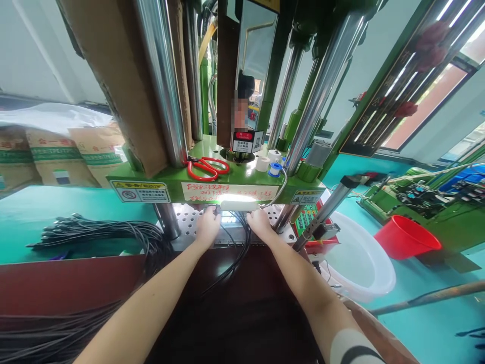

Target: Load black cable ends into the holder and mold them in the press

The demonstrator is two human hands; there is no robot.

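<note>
Both hands reach in under the green plate (174,177) of an upright press. At the left side of a bright metal block (229,218), probably a mould, my left hand (207,226) is closed with the thumb on top. My right hand (260,225) is closed at the block's right side, its fingers curled. What lies inside either grip is too small and partly hidden. Between the hands, black cables (242,247) run from the block down over the front edge. A lit white tube lamp (239,206) hangs just above, and a perforated metal bed (185,222) lies beneath.
Red-handled scissors (208,169) and small tape rolls (275,169) rest on the green plate. Bundled black cables (109,227) lie left. To the right are a green button panel (306,218), a metal arm (326,205), a white tub (384,268) and a red bucket (405,237).
</note>
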